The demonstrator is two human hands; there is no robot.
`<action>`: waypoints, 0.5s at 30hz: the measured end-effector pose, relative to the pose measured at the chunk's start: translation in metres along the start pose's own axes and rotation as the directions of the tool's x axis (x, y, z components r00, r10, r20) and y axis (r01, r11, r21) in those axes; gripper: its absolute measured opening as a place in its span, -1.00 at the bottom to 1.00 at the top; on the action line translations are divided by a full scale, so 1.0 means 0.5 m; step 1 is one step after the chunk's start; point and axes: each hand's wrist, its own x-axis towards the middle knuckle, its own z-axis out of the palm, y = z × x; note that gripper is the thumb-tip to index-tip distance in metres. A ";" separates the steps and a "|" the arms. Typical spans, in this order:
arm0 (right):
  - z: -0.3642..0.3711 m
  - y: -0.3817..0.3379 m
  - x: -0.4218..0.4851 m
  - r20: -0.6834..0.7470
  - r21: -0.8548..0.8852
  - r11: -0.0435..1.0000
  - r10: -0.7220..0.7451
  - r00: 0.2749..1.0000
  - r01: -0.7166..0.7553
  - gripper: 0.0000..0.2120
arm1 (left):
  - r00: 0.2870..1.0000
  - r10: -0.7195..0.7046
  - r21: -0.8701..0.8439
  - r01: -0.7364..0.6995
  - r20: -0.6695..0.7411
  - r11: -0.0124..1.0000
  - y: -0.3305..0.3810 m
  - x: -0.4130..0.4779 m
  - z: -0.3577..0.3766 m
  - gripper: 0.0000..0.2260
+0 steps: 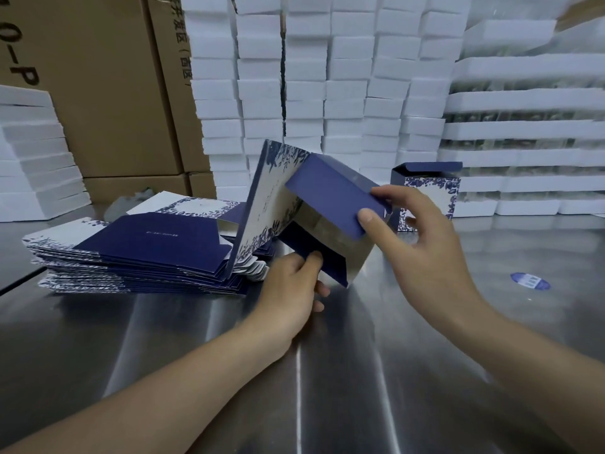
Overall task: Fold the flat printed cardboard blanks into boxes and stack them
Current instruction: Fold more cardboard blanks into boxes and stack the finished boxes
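Head view: half-formed box [271,198] sits centre frame, tilted, with its open end facing the camera and silver lining visible inside. Its lowest corner is close to the steel surface [327,371]; can't tell if it touches. Left hand [294,283] is just below the box, grip narrow, thumb and fingers pinching the lower navy flap [304,244]. Right hand [422,253] is right of centre, grip pinching the free edge of the upper navy flap [330,194], thumb on the near face and fingers behind. Both flaps stand out from the opening, neither tucked. Stack of flat blanks [147,250] lies left of centre on the surface, right beside the box; the box's white-and-blue printed panel rises at the stack's right end, contact unclear. Finished box [429,191] stands upright behind the right hand, top flap raised, partly hidden by the fingers. Blue oval sticker [530,281] is on the surface at right, well apart from the boxes. Background: wall of white foam blocks [327,77] upper centre and right, brown cartons [108,93] upper left, another foam stack [32,158] at the far left edge.
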 end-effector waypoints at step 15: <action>-0.012 0.063 0.031 -0.075 -0.108 0.988 0.099 0.992 -0.107 -0.75 | 0.972 0.217 -0.083 -0.225 -0.095 0.971 -0.005 -0.002 -0.004 -0.78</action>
